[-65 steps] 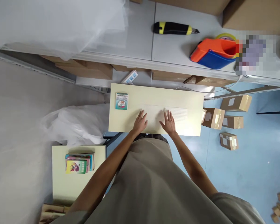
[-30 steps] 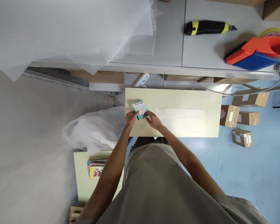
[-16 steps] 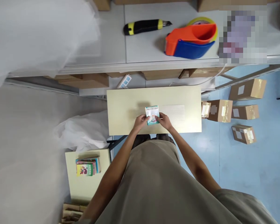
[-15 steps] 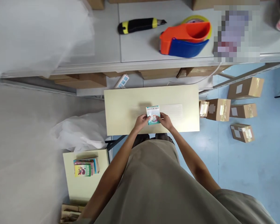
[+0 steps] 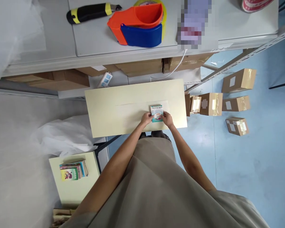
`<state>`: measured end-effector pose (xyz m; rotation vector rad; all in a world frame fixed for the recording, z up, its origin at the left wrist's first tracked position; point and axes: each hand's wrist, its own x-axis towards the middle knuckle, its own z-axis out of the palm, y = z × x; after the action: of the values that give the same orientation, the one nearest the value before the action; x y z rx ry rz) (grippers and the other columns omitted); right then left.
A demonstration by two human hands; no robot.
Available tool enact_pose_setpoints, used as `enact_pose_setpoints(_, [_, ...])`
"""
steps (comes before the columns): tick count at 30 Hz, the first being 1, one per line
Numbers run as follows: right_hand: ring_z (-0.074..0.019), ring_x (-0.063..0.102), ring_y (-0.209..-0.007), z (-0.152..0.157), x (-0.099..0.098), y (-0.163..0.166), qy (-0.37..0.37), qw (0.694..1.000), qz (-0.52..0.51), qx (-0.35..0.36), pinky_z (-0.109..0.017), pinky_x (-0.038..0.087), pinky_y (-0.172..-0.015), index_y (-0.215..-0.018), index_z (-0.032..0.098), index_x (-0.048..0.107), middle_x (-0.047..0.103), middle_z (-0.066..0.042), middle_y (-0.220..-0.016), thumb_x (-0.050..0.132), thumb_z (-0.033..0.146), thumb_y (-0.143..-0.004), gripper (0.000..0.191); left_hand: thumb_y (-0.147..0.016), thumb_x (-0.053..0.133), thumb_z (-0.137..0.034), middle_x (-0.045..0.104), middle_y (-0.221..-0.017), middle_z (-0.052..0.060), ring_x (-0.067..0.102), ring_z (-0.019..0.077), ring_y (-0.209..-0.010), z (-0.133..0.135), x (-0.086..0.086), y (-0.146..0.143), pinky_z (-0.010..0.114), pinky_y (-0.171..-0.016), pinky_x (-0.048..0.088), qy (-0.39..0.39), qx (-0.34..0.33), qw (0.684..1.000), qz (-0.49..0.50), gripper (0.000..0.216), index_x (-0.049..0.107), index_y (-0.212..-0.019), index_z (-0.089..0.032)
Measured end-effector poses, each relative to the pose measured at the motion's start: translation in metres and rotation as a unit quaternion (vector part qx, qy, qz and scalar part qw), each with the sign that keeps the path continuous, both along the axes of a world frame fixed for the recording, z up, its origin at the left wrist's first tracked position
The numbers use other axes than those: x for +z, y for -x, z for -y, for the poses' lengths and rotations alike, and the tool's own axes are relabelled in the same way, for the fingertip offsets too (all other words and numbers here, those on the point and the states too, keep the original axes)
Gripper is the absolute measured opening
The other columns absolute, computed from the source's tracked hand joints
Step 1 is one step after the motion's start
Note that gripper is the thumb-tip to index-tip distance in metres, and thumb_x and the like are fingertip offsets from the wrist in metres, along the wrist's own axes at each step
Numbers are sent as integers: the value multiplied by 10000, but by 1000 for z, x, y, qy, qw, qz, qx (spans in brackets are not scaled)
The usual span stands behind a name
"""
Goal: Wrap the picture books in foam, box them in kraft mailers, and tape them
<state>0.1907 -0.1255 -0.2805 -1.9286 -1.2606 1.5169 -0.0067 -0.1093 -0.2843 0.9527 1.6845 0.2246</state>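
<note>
A small teal booklet [image 5: 156, 112] sits on a thin white foam sheet [image 5: 142, 109] that lies on the cream table [image 5: 109, 110]. My left hand [image 5: 146, 118] grips the booklet's lower left corner, fingers curled. On the lower right corner, my right hand [image 5: 167, 119] pinches the same booklet. Both hands are near the table's front edge, right of its middle.
An orange and blue tape dispenser [image 5: 137, 23] and a black and yellow utility knife [image 5: 90, 12] lie on the grey bench behind. Taped cardboard boxes [image 5: 211, 103] sit on the blue floor at right. A stack of booklets [image 5: 72, 170] rests on a low table, lower left, beside white plastic bags [image 5: 59, 139].
Both hands picked the booklet up from the table's left end and carried it right onto the foam sheet. The camera view has swung, shifting the bench items leftward.
</note>
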Motion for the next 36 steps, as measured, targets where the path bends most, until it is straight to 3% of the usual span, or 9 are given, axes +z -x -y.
enact_pose_setpoints(7, [-269, 792, -1007, -1, -7, -3, -27, 998, 35, 40, -398, 638, -956, -1170, 148, 752, 817, -135, -1135, 620, 314, -968, 292, -844, 801, -307, 855, -1081, 123, 796, 270, -991, 0, -1, 1, 335, -887, 597, -9, 3, 999, -32, 201, 818, -987, -167])
enact_pose_setpoints(14, [-287, 792, -993, -1, 0, -27, -15, 985, 169, -37, -442, 628, -946, -1358, 131, 672, 708, -225, -1386, 563, 356, -1027, 415, -851, 746, -215, 854, -1091, 103, 777, 309, -1114, -1, -2, 9, 399, -1023, 576, -24, 22, 997, -75, 106, 825, -921, -218])
enact_pose_setpoints(17, [-301, 779, -1041, -7, -1, -35, 6, 981, 191, -41, -439, 612, -961, -1307, 152, 688, 760, -199, -1312, 627, 374, -1008, 378, -867, 736, -200, 843, -1113, 119, 775, 315, -1121, -1, -2, 11, 415, -1039, 575, -30, 33, 995, -85, 131, 817, -969, -206])
enact_pose_setpoints(21, [-300, 779, -1009, -16, -5, -35, 33, 981, 184, -46, -413, 604, -924, -1066, 184, 748, 824, -159, -1102, 729, 367, -942, 222, -892, 725, -189, 834, -1144, 123, 771, 305, -1115, 2, -2, 10, 422, -1042, 578, -43, 42, 995, -82, 165, 796, -1041, -199])
enact_pose_setpoints(25, [-319, 776, -1015, -21, -9, -29, 28, 980, 192, -31, -418, 595, -932, -856, 195, 733, 825, -169, -1036, 765, 334, -877, 144, -903, 710, -178, 830, -1136, 113, 769, 298, -1110, 6, -2, 10, 414, -1041, 582, -56, 48, 994, -76, 156, 786, -1035, -208])
enact_pose_setpoints(28, [-300, 771, -984, -20, -12, -25, 22, 981, 184, -56, -403, 598, -909, -885, 200, 717, 817, -151, -1033, 757, 325, -858, 134, -911, 705, -184, 827, -1129, 121, 769, 303, -1089, 10, -4, 10, 425, -1040, 584, -60, 49, 995, -67, 156, 787, -1043, -200])
enact_pose_setpoints(32, [-281, 763, -931, -15, -11, -24, 40, 979, 167, -111, -379, 601, -831, -1020, 199, 690, 810, -128, -1031, 780, 372, -845, 261, -941, 678, -203, 815, -1143, 126, 763, 287, -1065, 19, -8, 9, 427, -1048, 586, -92, 56, 992, -58, 195, 780, -1107, -191])
enact_pose_setpoints(36, [-278, 774, -927, -9, -2, -28, 24, 987, 152, -47, -369, 595, -826, -914, 213, 680, 817, -124, -998, 706, 396, -928, 185, -948, 668, -206, 782, -1187, 145, 742, 286, -1108, 30, -11, 8, 442, -1094, 572, -143, 65, 985, -66, 220, 772, -1140, -180])
